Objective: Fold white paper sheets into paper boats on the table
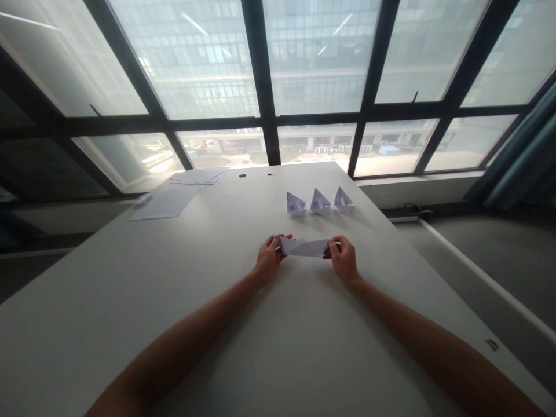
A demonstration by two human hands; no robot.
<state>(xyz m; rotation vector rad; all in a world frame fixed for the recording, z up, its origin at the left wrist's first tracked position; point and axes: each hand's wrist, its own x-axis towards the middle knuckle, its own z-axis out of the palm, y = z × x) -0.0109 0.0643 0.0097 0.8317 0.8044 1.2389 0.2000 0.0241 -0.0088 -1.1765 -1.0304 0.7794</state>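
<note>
Left hand (268,259) and right hand (343,259) each pinch an end of a folded sheet (304,247), held just above the table (195,301) between them. Beyond the hands, three finished paper boats (320,202). Fourth half-folded, judging by shape. Spare sheets (167,201) far left.

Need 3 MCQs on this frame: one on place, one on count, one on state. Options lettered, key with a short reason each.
1. Where do the finished paper boats stand?
A. beyond the hands, toward the window
B. at the table's near edge
C. on the floor

2. How many finished boats are there?
A. two
B. three
C. five

3. How is the folded paper held?
A. lying untouched on the table
B. in the left hand only
C. pinched at both ends, one hand each

Key:
1 A, they sit in a row farther up the table.
2 B, three small white boats side by side.
3 C, left hand and right hand each grip an end.
</note>
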